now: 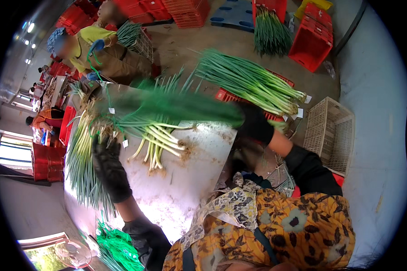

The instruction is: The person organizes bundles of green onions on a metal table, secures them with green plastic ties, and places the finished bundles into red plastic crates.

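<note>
My left hand [107,169], in a black glove, is at the root ends of a bundle of green onions [82,149] on the left of the table. Its fingers close over the roots; a thin green strip shows beside the fingertips. My right hand [254,124], also black-gloved and smeared by motion, is raised past the table's right edge. It grips a blurred hank of green plastic ribbon [199,108] that stretches left across the table. Beneath the ribbon lie loose green onions [160,140], with white stalks and dirty roots toward me. Small white tags show near the bundle.
The pale table [190,176] has soil on it. Green ribbons [117,244] are piled at lower left. More green onions [253,83] lie on a red crate beyond, near a beige basket [332,133] and red crates [312,38]. Across the table, a co-worker [104,54] handles green ribbon.
</note>
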Available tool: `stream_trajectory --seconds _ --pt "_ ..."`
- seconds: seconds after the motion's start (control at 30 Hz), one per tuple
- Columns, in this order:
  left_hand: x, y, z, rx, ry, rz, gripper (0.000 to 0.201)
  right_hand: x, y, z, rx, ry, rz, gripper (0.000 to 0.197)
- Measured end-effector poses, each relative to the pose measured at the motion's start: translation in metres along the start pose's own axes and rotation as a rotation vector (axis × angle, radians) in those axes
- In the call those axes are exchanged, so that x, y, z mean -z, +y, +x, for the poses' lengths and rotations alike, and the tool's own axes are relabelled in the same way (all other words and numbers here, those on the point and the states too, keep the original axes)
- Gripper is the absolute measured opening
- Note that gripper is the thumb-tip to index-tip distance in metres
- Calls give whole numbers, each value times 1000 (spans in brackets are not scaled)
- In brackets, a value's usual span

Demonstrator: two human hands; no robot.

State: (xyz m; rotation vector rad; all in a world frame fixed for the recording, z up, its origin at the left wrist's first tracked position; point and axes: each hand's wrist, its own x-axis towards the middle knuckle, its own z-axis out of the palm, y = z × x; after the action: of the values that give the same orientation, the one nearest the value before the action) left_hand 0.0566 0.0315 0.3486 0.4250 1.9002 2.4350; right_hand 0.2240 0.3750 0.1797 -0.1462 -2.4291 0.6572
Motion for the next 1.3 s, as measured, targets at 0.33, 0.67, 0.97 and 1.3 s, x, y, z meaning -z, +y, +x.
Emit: stream_trajectory --seconds 0.33,0.67,0.97,1.3 --pt "-106 -167 -48 626 -367 231 40 11 295 65 -360 -267 -457 94" --pt "-70 -192 -74 536 -472 633 32 -83 402 -49 -428 -541 -398 125" --pt "114 -215 -178 40 -88 1346 18 -79 214 61 -243 -148 61 55" --pt "374 -159 -255 496 1036 1247 21 -192 -172 8 184 -733 607 27"
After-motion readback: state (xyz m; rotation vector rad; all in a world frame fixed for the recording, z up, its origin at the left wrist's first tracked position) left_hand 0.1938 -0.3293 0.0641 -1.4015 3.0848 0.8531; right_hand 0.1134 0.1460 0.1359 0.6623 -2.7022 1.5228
